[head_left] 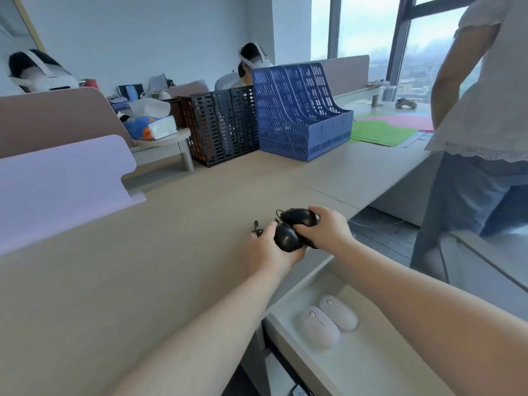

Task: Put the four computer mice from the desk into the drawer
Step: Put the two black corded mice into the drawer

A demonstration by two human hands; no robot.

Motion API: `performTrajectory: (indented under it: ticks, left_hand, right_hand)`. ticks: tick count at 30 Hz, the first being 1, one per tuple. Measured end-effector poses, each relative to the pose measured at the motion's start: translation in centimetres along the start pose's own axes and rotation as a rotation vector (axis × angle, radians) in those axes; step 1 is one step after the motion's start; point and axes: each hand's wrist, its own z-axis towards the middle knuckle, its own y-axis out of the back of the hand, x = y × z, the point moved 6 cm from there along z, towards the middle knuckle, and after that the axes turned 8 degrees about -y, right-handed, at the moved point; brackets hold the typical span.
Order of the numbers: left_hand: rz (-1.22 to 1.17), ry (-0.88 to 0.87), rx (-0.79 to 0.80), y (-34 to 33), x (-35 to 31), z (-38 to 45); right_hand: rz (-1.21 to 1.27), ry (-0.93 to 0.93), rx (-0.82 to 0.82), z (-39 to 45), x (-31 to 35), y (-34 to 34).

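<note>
Two black mice gathered at the desk's right edge, two pink ones already in the drawer.

Left hand (pixel 267 247) cupped round the nearer black mouse (pixel 287 238), fingers wrapped under it, likely lifting it clear of the desk (pixel 143 267); cord (pixel 257 228) trailing loose to its left. Right hand (pixel 328 227) curled over the farther black mouse (pixel 300 217), fingers pressed onto its back, the two mice touching, probably bunched together for one carry. Both forearms stretched forward, wrists bent inward toward each other. Below, right of the desk edge, open drawer (pixel 288 298) with two pink mice (pixel 328 320) lying side by side near its front left corner, space beside them free for the black pair.
</note>
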Motion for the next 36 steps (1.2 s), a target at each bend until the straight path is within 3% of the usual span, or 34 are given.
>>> performTrajectory:
  ticks: [6,12,19,36]
  left_hand:
    - [0.004,-0.075,0.085,-3.2,-4.2,-6.3]
    - [0.051,-0.03,0.18,-8.4,-4.7,-11.9]
    - [0.067,0.041,0.258,-13.5,-2.9,-15.8]
    - [0.257,0.075,0.393,-18.8,1.0,-18.0]
  right_hand:
    - [-0.013,-0.051,-0.002,-5.0,-5.2,4.9]
    - [-0.138,-0.107,0.041,-9.5,-10.9,6.9]
    - [-0.202,-0.193,0.136,-11.8,-17.2,5.4]
    - [-0.265,-0.266,0.323,-11.3,-23.0,0.4]
